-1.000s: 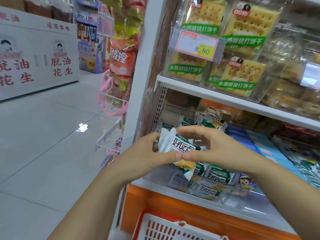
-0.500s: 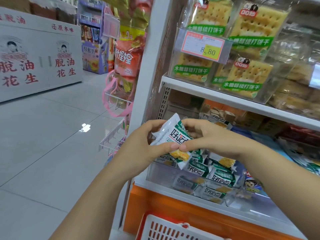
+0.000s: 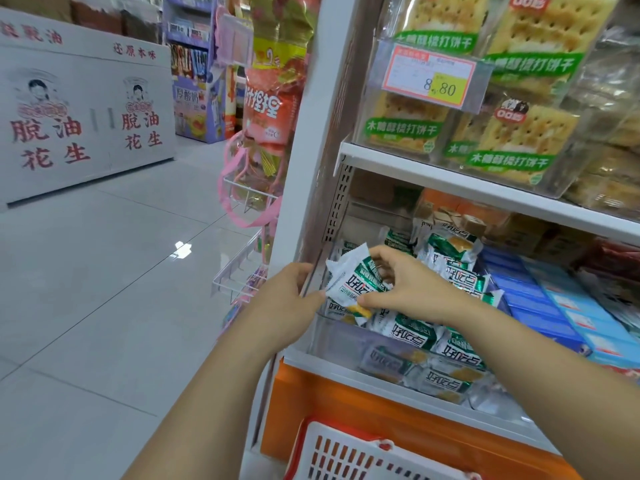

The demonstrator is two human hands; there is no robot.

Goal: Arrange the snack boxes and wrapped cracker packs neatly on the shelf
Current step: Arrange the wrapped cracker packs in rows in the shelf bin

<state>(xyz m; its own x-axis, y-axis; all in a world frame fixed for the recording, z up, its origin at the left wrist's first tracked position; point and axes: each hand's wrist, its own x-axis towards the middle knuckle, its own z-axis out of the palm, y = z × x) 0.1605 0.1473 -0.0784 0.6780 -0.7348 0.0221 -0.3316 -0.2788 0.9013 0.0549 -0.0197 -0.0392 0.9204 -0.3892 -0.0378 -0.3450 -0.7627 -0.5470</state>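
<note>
Our right hand [image 3: 412, 289] pinches a wrapped cracker pack [image 3: 353, 282], thumb beneath and fingers [image 3: 384, 257] on top, just above the left end of the clear bin [image 3: 339, 341] on the lower shelf [image 3: 346, 372]. Our left hand [image 3: 287, 299] sits at the pack's left edge; whether it grips, we cannot tell. We judge the pack light, its film slick, the crackers inside brittle, so we hold the flat faces gently, not the crimped ends.

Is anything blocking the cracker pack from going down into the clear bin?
Nothing visible blocks it. The right hand holds the pack just above the bin, at its left end, and only other packs lie underneath.
</note>
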